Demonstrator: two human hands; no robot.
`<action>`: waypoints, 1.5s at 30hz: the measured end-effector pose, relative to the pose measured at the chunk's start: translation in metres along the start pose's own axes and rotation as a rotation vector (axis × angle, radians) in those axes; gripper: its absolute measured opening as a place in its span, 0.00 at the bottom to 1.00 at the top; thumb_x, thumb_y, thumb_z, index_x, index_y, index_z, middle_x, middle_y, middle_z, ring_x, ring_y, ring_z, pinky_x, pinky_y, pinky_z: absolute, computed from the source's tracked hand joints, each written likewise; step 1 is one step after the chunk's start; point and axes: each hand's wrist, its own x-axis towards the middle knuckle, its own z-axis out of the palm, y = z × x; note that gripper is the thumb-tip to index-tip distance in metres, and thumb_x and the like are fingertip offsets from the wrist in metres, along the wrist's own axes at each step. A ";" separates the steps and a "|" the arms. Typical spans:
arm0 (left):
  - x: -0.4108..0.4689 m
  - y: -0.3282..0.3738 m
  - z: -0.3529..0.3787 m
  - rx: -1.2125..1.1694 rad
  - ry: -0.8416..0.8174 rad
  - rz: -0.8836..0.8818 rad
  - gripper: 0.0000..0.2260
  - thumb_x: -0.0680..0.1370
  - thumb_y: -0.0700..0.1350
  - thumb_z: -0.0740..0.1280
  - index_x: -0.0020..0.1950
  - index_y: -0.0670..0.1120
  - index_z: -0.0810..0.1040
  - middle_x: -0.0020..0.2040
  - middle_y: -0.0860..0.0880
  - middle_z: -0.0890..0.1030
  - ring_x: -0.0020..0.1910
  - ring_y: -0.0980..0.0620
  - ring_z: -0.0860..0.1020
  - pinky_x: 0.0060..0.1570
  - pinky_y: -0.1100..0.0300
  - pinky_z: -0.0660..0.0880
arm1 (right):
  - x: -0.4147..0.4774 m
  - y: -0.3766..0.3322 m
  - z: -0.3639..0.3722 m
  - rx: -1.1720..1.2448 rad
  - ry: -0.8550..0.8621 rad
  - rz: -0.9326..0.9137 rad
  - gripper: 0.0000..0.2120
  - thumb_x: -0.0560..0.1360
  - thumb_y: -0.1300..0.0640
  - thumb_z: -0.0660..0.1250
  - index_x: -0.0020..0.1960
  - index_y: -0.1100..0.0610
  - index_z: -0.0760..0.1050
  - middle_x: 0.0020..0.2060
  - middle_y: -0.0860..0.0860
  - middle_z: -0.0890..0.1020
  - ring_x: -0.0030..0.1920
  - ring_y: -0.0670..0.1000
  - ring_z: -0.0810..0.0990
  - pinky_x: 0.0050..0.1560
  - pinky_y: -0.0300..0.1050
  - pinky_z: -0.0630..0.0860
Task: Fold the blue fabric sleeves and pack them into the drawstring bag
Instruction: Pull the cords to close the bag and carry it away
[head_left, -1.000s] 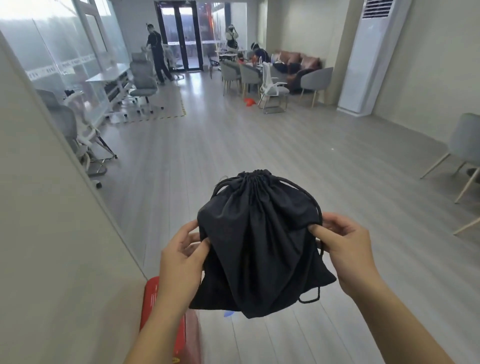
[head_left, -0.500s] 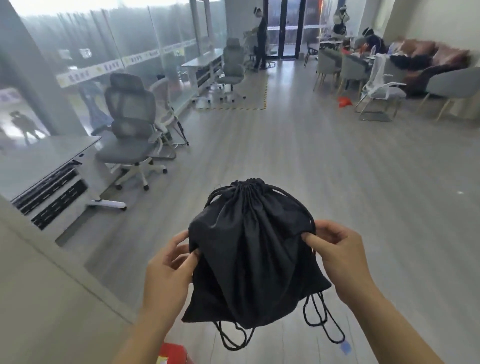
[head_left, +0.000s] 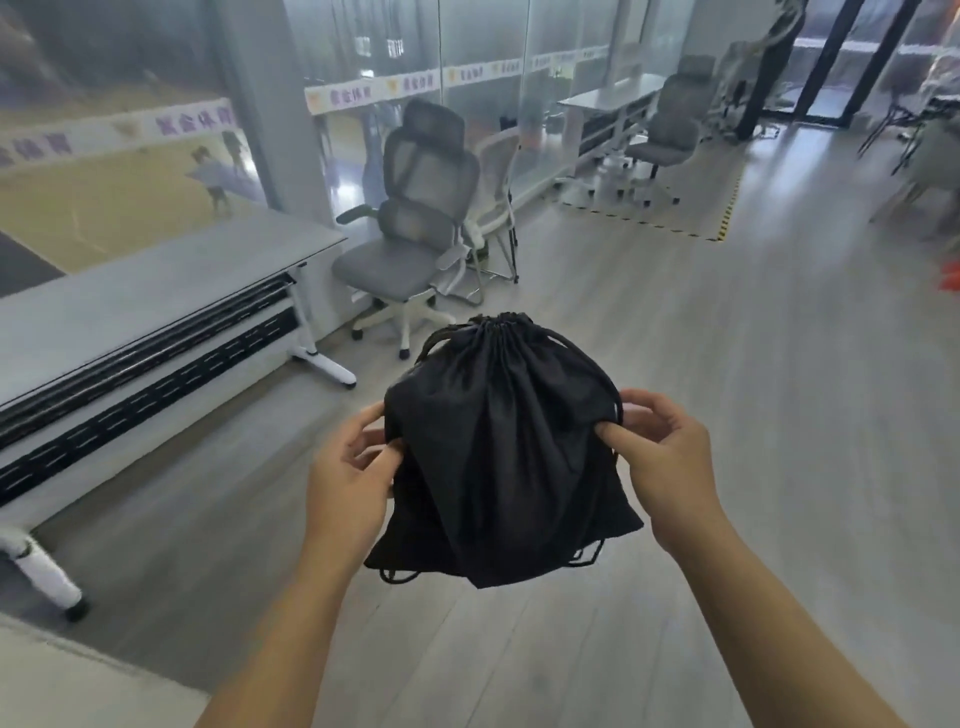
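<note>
We hold the black drawstring bag (head_left: 501, 457) in the air in front of us, above the grey floor (head_left: 727, 395), with the gathered mouth pointing away from us and drawn fully closed. Our left hand (head_left: 345, 480) pinches the bag's left edge between thumb and curled fingers; our right hand (head_left: 662, 467) does the same on the right edge, thumb pressed onto the cloth. We judge this two-sided pinch serves to keep the bag spread and level. The cords (head_left: 584, 556) hang loose beneath the bottom corners. No blue sleeves are in view; whether they lie inside cannot be told, though the bag looks somewhat filled. A desk (head_left: 156, 291) and a grey office chair (head_left: 415, 218) stand to the left, well apart.
</note>
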 end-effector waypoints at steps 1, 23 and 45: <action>0.025 0.001 0.003 0.004 0.025 0.001 0.21 0.80 0.37 0.67 0.52 0.67 0.77 0.44 0.59 0.84 0.44 0.60 0.83 0.41 0.55 0.80 | 0.026 -0.002 0.013 0.000 -0.019 -0.001 0.13 0.72 0.67 0.73 0.45 0.49 0.82 0.38 0.50 0.87 0.41 0.51 0.86 0.45 0.46 0.80; 0.538 -0.006 -0.188 0.043 0.670 -0.094 0.18 0.79 0.30 0.64 0.60 0.51 0.81 0.43 0.54 0.86 0.42 0.56 0.84 0.45 0.56 0.81 | 0.488 0.020 0.597 0.027 -0.763 0.045 0.11 0.72 0.70 0.71 0.43 0.54 0.85 0.41 0.54 0.87 0.46 0.61 0.85 0.50 0.67 0.82; 0.954 -0.029 -0.532 0.225 0.797 0.013 0.16 0.80 0.36 0.66 0.63 0.54 0.78 0.53 0.53 0.84 0.50 0.53 0.83 0.53 0.47 0.82 | 0.641 -0.013 1.153 0.006 -0.903 -0.058 0.14 0.72 0.71 0.69 0.37 0.53 0.82 0.31 0.45 0.80 0.40 0.57 0.80 0.51 0.63 0.81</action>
